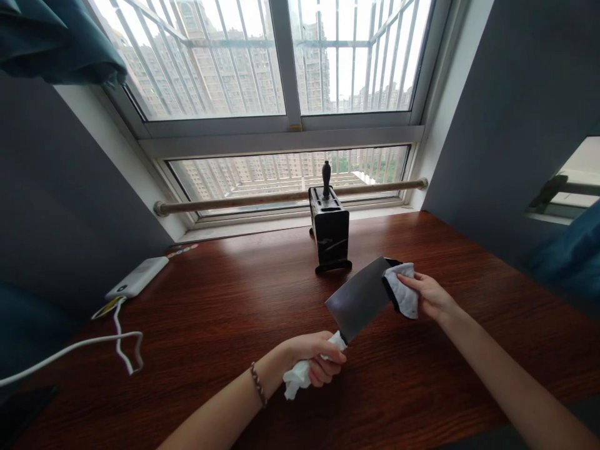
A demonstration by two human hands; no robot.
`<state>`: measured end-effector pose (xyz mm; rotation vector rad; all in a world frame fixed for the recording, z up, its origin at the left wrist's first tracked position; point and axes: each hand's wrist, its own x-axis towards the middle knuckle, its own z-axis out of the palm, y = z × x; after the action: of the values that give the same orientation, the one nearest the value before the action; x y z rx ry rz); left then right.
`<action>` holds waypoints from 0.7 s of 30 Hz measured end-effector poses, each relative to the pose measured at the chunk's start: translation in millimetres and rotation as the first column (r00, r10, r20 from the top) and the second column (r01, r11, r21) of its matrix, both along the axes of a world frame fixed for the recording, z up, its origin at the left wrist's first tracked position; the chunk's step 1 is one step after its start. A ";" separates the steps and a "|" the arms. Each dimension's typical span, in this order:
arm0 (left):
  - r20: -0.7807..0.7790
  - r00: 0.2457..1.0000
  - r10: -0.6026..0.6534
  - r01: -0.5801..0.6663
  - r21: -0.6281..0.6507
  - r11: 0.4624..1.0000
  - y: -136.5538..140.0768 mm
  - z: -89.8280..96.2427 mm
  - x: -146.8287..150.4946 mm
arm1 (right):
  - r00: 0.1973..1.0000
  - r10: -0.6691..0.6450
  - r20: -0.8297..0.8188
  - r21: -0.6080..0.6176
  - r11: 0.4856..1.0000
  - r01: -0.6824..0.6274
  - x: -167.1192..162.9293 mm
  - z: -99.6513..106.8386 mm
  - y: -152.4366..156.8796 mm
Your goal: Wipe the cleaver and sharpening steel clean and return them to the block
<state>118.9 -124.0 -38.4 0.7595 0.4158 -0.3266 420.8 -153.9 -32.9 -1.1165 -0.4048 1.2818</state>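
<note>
My left hand (316,357) is closed round the handle of a cleaver, with crumpled white tissue (297,377) wrapped about the handle inside the grip. The broad grey blade of the cleaver (360,301) slants up and to the right above the table. At its far end, a folded white cloth with a dark edge (404,292) covers the tip of the blade. My right hand (434,295) pinches that cloth, thumb on top, against the blade. Beyond the blade stands a black knife block (332,234) with a dark-handled tool (326,178) upright in its slot.
Brown wooden table (225,294) runs up to the window sill. On the left lie a white power bank (138,277) and a white cable (70,345). A horizontal rail (244,203) crosses the window behind the block. A dark flat object (28,409) sits at the lower left.
</note>
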 end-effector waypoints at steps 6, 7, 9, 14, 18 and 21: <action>-0.014 0.999 -0.051 0.052 0.040 0.998 -0.7 1.7 0.9 | 0.982 0.128 0.142 0.013 0.991 -0.132 8.0 20.8 3.4; -0.017 0.998 -0.058 0.059 0.049 0.997 -1.1 1.6 1.3 | 0.974 0.151 0.171 0.011 0.988 -0.155 9.2 24.0 4.9; -0.011 0.998 -0.056 0.056 0.069 0.996 -2.1 0.5 1.9 | 0.960 0.189 0.206 0.008 0.981 -0.195 11.6 29.6 8.3; 0.017 0.997 -0.070 0.068 0.096 0.993 -4.1 -2.7 2.6 | 0.938 0.248 0.242 0.005 0.967 -0.257 14.7 40.3 17.3; 0.008 0.997 -0.077 0.076 0.093 0.993 -4.2 -0.6 2.8 | 0.966 0.189 0.177 0.027 0.980 -0.197 13.8 44.5 26.0; -0.005 0.997 -0.080 0.081 0.073 0.994 -3.0 2.2 2.3 | 0.990 0.098 0.102 0.049 0.993 -0.104 18.4 40.8 32.1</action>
<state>121.2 -127.0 -36.2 0.8488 0.4014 -0.3894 439.2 -121.7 7.9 -1.1284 -0.5738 1.2991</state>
